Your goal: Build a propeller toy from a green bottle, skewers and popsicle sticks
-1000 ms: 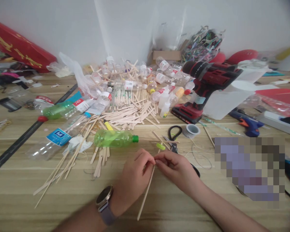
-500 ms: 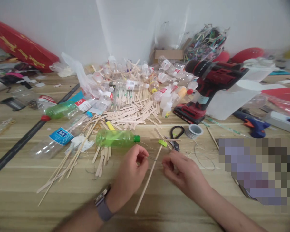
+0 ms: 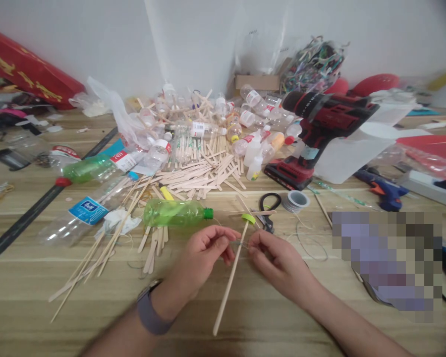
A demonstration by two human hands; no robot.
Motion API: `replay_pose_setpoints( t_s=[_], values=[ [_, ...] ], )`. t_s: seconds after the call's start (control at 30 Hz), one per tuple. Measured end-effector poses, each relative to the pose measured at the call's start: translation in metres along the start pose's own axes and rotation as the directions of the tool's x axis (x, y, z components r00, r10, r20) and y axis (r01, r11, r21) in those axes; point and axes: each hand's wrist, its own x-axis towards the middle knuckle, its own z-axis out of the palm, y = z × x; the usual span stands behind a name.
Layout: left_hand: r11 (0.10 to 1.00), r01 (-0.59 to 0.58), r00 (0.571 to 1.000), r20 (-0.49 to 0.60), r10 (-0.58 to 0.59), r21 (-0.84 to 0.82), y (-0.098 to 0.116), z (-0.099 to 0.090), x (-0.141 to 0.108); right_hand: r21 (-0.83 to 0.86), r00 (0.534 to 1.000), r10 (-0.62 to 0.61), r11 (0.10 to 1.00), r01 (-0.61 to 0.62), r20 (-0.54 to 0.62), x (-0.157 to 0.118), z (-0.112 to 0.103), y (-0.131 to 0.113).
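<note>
One slender wooden stick (image 3: 227, 290) slants between my two hands, above or on the wooden table (image 3: 107, 332); I can't tell which. One thin thread (image 3: 241, 243) crosses it. My right hand (image 3: 280, 263) pinches the thread between thumb and forefinger; my left hand (image 3: 204, 255) has its fingers curled at the thread's other side, but I can't tell whether they grip it. One lime-green plastic ring (image 3: 249, 218) sits at the stick's far end. Beyond my hands I count one green plastic bottle (image 3: 174, 213) on its side, one pair of scissors (image 3: 268, 224), one grey spool (image 3: 298, 200) and one red-and-black cordless drill (image 3: 330, 114)
</note>
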Motion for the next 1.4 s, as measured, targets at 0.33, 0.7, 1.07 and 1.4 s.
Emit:
replay_pose_setpoints(
  t_s=[0.33, 0.7, 1.07, 1.4],
  values=[
    [0.959, 0.107, 0.993, 0.068, -0.092, -0.261, -0.006, 0.009, 0.002, 0.071, 0.980, -0.197, 0.978, 0.197, -0.005, -0.001, 0.000, -0.010],
    [0.916, 0.193, 0.981, 0.080, -0.176, -0.351, -0.009, 0.013, 0.005, 0.536, 0.982, 0.004, 0.838, -0.106, 0.188, -0.008, 0.010, -0.008],
    [0.990, -0.055, 0.998, 0.040, 0.050, 0.132, -0.011, 0.009, 0.002, -0.030, 0.971, -0.228, 0.973, 0.230, 0.071, -0.010, 0.012, -0.004],
    [0.930, -0.083, 0.997, 0.036, 0.075, 0.358, -0.007, 0.011, -0.005, -0.176, 0.959, -0.258, 0.945, 0.276, 0.118, -0.012, 0.015, -0.005]
  ],
)
